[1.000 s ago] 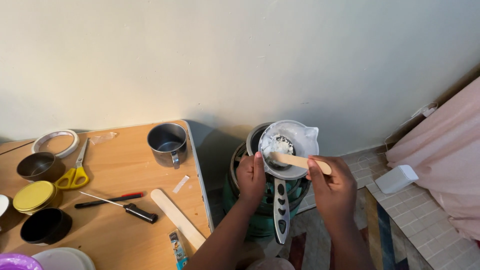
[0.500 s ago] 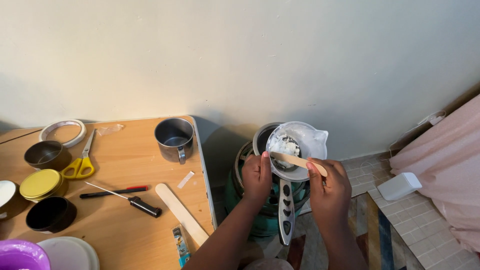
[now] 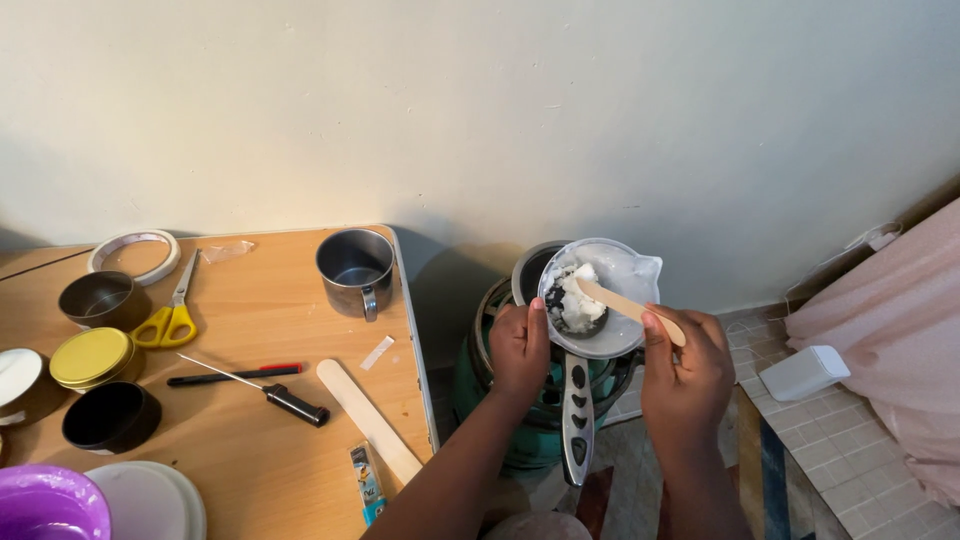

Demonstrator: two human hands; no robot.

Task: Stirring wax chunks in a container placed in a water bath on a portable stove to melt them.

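Wooden stick [image 3: 630,305] was pinched in the right hand [image 3: 688,375], its far end pushed into the white lumpy stuff [image 3: 575,298] inside a clear plastic jug [image 3: 603,295], angled so it could scrape the mass off the wall. Left hand [image 3: 519,350] clamped the jug's near rim, thumb up the side, tipping it and steadying it over a dark pot [image 3: 540,275]. Pot sat on a green gas burner [image 3: 500,400], its long metal handle [image 3: 575,415] pointing back at the person. Hands were apart, one on each item. Off to the left, the wooden table [image 3: 240,440] held a spare flat stick [image 3: 368,420], a steel mug [image 3: 355,268], screwdrivers [image 3: 265,390], yellow scissors [image 3: 170,315] and several tins [image 3: 100,300], all within reach.
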